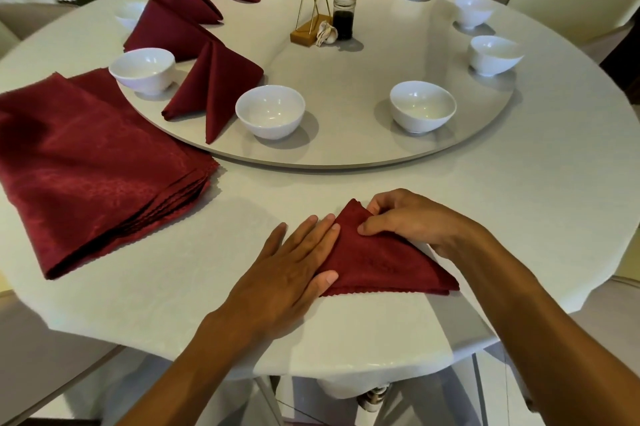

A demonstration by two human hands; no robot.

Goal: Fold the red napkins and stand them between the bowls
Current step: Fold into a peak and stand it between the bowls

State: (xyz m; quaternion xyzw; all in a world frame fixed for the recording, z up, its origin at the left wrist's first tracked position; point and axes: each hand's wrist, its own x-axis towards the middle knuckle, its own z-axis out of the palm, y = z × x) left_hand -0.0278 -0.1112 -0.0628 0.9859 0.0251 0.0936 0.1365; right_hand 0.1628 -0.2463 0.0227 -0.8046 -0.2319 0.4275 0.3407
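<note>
I see left hand (294, 263) flat, fingers straight, pressing left edge of folded red napkin (377, 259) on surface (519, 200) near front edge. Right hand (412, 221) curled, grip pinching napkin's top corner. Stack of unfolded napkins (93, 166) at left. Four folded napkins, nearest (214, 86), stand on turntable (346, 86) between white bowls (270, 112).

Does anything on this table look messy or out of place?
Nothing is spilled or broken. The only loose item is a small crumpled whitish thing, lying by the wooden stand and dark jar. The stack of spare napkins has fanned, uneven edges.
</note>
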